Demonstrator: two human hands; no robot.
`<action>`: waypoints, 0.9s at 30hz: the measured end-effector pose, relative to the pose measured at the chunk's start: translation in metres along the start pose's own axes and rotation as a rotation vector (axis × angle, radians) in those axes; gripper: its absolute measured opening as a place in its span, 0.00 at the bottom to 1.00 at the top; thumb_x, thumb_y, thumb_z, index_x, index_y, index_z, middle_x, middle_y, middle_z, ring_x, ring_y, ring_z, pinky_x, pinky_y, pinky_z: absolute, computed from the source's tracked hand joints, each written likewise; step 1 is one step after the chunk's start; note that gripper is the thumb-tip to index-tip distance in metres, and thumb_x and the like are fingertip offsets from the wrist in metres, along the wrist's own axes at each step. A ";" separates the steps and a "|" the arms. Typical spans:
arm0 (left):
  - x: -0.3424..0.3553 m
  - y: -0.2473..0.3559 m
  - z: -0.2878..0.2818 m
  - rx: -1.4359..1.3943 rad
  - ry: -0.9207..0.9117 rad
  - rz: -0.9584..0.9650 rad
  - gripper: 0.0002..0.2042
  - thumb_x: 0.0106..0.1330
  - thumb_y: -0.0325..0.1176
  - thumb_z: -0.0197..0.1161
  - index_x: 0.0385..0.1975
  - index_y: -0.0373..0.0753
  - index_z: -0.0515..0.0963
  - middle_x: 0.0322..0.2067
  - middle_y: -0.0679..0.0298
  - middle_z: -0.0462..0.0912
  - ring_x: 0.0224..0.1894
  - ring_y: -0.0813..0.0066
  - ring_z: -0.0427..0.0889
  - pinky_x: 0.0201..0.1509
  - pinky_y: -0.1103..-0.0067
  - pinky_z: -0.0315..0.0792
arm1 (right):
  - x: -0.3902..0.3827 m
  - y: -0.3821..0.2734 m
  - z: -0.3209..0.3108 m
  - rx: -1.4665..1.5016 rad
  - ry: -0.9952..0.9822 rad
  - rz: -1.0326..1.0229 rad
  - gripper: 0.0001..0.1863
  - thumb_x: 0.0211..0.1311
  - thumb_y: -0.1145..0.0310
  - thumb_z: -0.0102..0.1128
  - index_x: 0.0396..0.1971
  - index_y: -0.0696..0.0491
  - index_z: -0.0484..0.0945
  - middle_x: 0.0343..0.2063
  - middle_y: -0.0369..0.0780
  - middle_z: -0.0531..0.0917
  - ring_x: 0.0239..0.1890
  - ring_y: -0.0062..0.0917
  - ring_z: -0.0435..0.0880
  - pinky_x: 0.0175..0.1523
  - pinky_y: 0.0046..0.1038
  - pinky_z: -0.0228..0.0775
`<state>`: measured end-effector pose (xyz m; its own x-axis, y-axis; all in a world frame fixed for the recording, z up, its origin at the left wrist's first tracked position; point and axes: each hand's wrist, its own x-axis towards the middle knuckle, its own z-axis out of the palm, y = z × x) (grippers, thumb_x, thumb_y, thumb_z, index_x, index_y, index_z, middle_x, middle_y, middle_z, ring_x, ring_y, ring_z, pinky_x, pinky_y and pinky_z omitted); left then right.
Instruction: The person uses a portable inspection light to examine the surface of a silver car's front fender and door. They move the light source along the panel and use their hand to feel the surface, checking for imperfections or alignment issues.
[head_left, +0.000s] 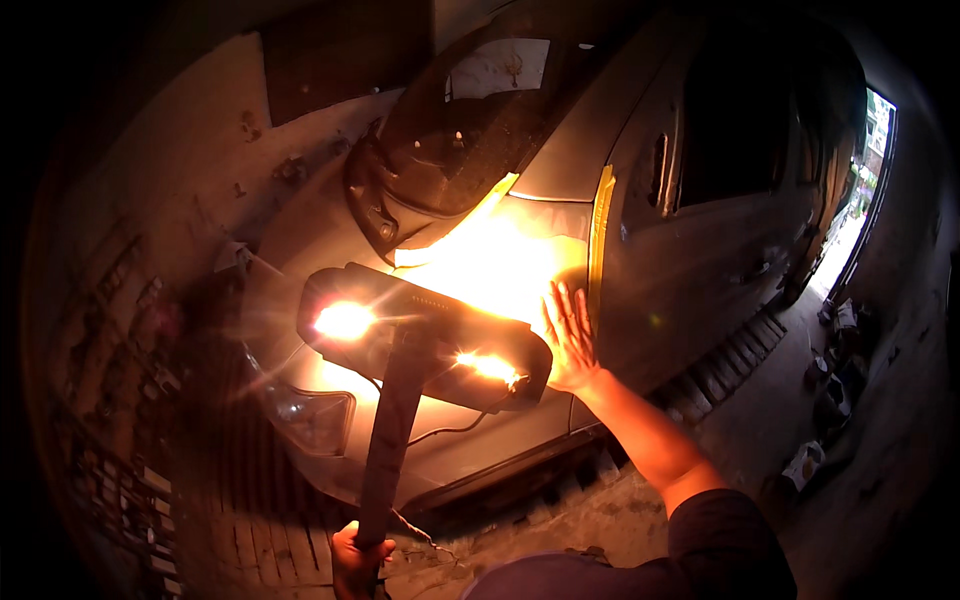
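Note:
My left hand [360, 560] is closed around the dark pole [389, 450] of a heat lamp [430, 310] with two glowing elements, held over the car. My right hand [570, 335], fingers outstretched, is at the brightly lit body panel [480, 250], beside the lamp head's right end; I cannot tell if it touches the panel. Yellow tape [604, 230] runs along the panel's right edge, with more along the dark window and mirror area [440, 160] above. A thin cable [440, 430] hangs from the lamp. The car's headlight [310, 420] is at lower left of the lamp.
A pale wall [180, 130] with a dark board [340, 55] stands behind the car. Metal bars [120, 500] lie at the lower left. Along the right wall are bags and assorted items [835, 390], near a bright doorway [860, 200]. Slatted grating [725, 365] runs beside the car.

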<state>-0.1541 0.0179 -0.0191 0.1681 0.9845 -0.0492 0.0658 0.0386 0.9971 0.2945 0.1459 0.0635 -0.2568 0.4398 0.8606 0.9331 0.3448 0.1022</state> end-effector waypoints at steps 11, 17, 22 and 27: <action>-0.015 -0.001 -0.001 -0.093 0.054 -0.002 0.08 0.47 0.21 0.66 0.24 0.34 0.73 0.17 0.65 0.76 0.18 0.77 0.79 0.23 0.77 0.79 | 0.087 0.001 0.002 -0.139 0.103 -0.016 0.43 0.56 0.61 0.60 0.68 0.65 0.52 0.71 0.54 0.49 0.74 0.49 0.45 0.73 0.57 0.30; -0.008 -0.008 -0.004 -0.074 0.061 0.035 0.09 0.48 0.22 0.67 0.26 0.34 0.73 0.18 0.65 0.77 0.19 0.77 0.79 0.22 0.77 0.79 | 0.039 -0.001 0.017 -0.167 -0.012 -0.008 0.46 0.54 0.55 0.64 0.67 0.64 0.56 0.70 0.53 0.52 0.73 0.48 0.48 0.72 0.58 0.35; -0.008 -0.001 -0.004 -0.076 0.026 0.051 0.10 0.49 0.23 0.69 0.27 0.34 0.74 0.19 0.64 0.77 0.19 0.77 0.79 0.23 0.76 0.80 | 0.004 -0.014 0.006 -0.008 -0.044 -0.034 0.40 0.54 0.62 0.62 0.65 0.63 0.60 0.69 0.53 0.56 0.73 0.46 0.51 0.73 0.55 0.38; -0.006 -0.007 -0.007 -0.101 0.004 0.054 0.11 0.49 0.23 0.70 0.27 0.33 0.74 0.19 0.64 0.77 0.19 0.76 0.79 0.23 0.75 0.81 | 0.019 0.011 -0.008 -0.044 0.028 -0.016 0.44 0.57 0.58 0.58 0.68 0.64 0.52 0.71 0.55 0.49 0.74 0.50 0.44 0.74 0.53 0.33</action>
<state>-0.1622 0.0131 -0.0253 0.1647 0.9863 0.0050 -0.0432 0.0021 0.9991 0.3024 0.1509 0.0848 -0.2647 0.4111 0.8723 0.9394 0.3143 0.1370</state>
